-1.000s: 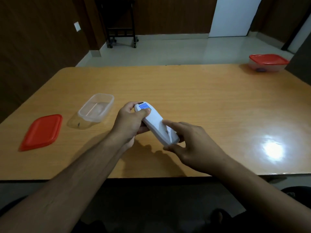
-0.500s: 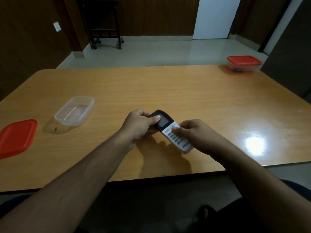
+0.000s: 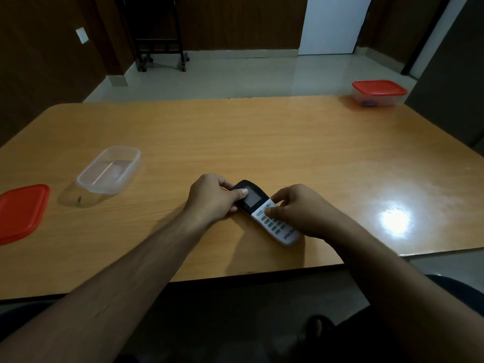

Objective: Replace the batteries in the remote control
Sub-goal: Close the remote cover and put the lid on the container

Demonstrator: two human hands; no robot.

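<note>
Remote control (image 3: pixel 272 218): "VOLTA…" printed upside down on near white end, remainder cut off. Button markings illegible.

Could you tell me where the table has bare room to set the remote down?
The widest bare stretch of the table lies beyond the remote, between the open tub and the lidded tub. Another lies right of the right hand. It is crowded at the left, where the red lid lies beside the open tub.
</note>
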